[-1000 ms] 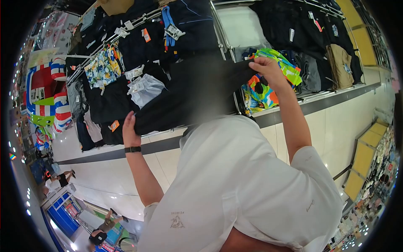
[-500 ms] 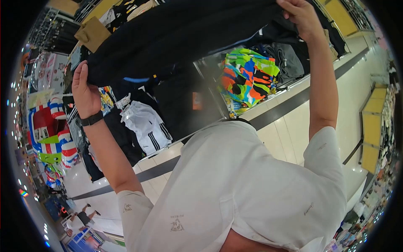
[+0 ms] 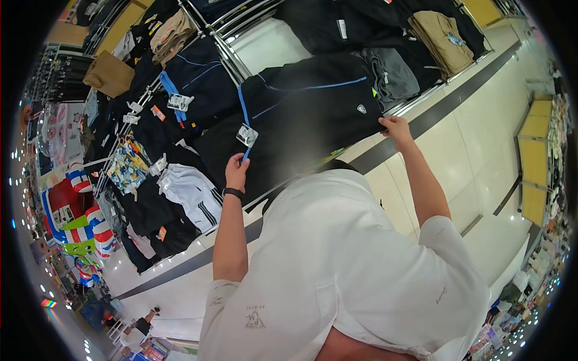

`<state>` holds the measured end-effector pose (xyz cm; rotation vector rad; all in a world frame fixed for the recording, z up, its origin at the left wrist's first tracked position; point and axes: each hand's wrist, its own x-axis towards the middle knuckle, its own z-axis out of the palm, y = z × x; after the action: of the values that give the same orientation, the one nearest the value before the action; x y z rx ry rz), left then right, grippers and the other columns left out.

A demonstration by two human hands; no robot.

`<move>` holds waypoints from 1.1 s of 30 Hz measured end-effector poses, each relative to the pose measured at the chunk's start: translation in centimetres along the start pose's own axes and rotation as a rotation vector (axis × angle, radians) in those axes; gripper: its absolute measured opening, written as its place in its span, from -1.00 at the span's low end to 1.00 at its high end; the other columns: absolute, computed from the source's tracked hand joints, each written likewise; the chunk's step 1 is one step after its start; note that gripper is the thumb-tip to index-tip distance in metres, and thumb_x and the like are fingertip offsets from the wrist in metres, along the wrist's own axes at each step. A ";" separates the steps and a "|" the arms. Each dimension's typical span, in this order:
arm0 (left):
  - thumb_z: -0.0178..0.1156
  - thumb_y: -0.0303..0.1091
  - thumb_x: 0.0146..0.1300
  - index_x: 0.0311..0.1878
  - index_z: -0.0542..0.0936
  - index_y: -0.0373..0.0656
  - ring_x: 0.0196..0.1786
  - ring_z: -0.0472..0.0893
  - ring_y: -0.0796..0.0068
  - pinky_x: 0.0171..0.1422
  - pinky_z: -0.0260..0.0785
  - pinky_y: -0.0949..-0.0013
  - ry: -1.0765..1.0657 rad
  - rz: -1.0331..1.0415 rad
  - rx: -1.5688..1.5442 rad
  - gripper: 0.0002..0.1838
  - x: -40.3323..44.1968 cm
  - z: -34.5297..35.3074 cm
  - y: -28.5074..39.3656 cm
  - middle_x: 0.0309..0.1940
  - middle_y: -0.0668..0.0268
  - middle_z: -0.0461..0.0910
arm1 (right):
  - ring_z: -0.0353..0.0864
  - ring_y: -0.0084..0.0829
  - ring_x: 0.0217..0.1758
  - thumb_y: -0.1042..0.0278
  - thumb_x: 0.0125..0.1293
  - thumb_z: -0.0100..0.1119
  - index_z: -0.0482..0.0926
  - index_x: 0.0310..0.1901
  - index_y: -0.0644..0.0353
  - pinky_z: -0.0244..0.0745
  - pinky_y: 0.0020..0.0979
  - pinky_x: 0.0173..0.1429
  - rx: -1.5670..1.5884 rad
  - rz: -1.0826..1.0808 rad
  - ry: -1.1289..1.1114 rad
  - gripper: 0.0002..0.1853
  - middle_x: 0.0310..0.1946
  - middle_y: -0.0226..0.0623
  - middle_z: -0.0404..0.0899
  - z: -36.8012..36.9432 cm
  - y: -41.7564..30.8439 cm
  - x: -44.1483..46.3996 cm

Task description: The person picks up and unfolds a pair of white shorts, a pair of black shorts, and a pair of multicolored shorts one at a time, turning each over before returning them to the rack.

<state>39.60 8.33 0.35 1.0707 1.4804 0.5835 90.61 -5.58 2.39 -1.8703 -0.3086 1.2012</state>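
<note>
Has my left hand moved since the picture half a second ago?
Yes. Judged against the white shorts with black stripes, the left hand has gone from their left side to their right in the view.

Interior of a clothing shop. Metal display racks (image 3: 238, 63) carry folded and spread garments, among them black trousers (image 3: 301, 108) with a blue trim and a tag (image 3: 246, 135), white shorts (image 3: 191, 195) with black stripes, and khaki clothing (image 3: 442, 43). A brown paper bag (image 3: 109, 74), pale tiled flooring (image 3: 448, 150) and yellow shelving panels (image 3: 534, 159) further characterise the retail setting.
</note>
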 end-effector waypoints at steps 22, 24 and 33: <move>0.22 -0.04 0.36 0.22 0.44 -0.11 0.23 0.48 0.14 0.36 0.25 -0.04 0.023 -0.614 -0.649 -0.51 -1.0 5.5 -4.0 0.17 0.21 0.53 | 0.52 -0.51 -0.36 0.21 0.24 0.37 0.52 -0.23 0.19 0.55 -0.48 -0.21 0.079 0.258 -0.147 -0.73 -0.39 -0.41 0.50 0.0 0.7 1.5; 0.22 -0.04 0.36 0.22 0.45 -0.07 0.22 0.49 0.16 0.35 0.25 -0.04 0.057 -0.629 -0.646 -0.52 -0.9 5.6 -3.8 0.15 0.24 0.54 | 0.56 -0.45 -0.31 0.11 0.26 0.34 0.54 -0.15 0.23 0.55 -0.46 -0.22 0.081 0.354 -0.231 -0.65 -0.34 -0.35 0.52 0.0 -0.4 1.3; 0.23 -0.09 0.36 0.07 0.53 -0.01 0.11 0.52 0.25 0.24 0.31 0.01 0.031 -0.576 -0.664 -0.67 -0.6 2.8 -2.6 0.02 0.35 0.58 | 0.56 -0.57 -0.56 0.40 0.26 0.30 0.44 -0.44 0.05 0.26 -0.57 -0.52 0.048 0.224 -0.229 -0.79 -0.53 -0.51 0.47 -0.7 -1.5 1.5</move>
<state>41.45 6.02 -2.16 0.1082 1.3838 0.6071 92.32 -4.16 2.74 -1.7623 -0.1954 1.5664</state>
